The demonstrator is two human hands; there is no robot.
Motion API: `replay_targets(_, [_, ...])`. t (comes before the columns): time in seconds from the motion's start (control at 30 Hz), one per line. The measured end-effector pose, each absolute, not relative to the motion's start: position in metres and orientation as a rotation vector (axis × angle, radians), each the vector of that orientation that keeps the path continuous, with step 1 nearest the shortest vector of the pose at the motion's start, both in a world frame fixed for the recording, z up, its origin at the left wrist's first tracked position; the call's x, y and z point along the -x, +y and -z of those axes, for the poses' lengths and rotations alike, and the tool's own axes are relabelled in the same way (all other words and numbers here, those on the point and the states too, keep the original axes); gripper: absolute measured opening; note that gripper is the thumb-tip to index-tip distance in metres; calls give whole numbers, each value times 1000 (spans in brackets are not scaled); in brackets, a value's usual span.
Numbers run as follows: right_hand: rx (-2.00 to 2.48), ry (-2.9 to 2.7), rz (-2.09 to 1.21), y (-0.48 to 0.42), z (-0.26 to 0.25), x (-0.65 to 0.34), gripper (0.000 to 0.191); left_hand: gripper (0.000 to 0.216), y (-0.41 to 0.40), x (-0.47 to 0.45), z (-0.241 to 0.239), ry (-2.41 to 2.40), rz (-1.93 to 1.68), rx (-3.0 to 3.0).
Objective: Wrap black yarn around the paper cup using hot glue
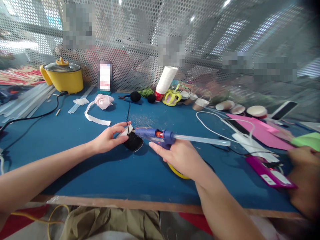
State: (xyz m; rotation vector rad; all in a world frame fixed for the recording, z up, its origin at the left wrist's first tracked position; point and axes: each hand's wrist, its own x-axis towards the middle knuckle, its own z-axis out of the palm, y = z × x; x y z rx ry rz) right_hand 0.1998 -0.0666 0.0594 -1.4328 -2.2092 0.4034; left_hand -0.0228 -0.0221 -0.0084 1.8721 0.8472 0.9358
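My left hand (108, 137) pinches the white, uncovered end of a small paper cup wrapped in black yarn (134, 142), which lies tilted just above or on the table. A black strand (128, 115) runs from the cup back toward a ball of black yarn (135, 96). Wrapped round the handle of a blue hot glue gun (153, 134) is my right hand (183, 156). The gun's nozzle points left and meets the cup near my left fingertips. From its rear sticks a long clear glue stick (202, 140). Part of a yellow ring (178, 171) shows below my right hand.
A yellow electric pot (66, 78), clear glue sticks (27, 100), a white ribbon roll (103, 101) and a phone (105, 76) stand left. Stacked cups (166, 80) lean behind. At right are a white cable (200, 121), purple power strip (268, 173) and another person's hand (303, 156).
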Motion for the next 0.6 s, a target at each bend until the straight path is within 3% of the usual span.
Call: replay_targets(0.6, [1432,-2199,-421,-67,-60,-201,10,17,-23,22,7,831,-931,-1925])
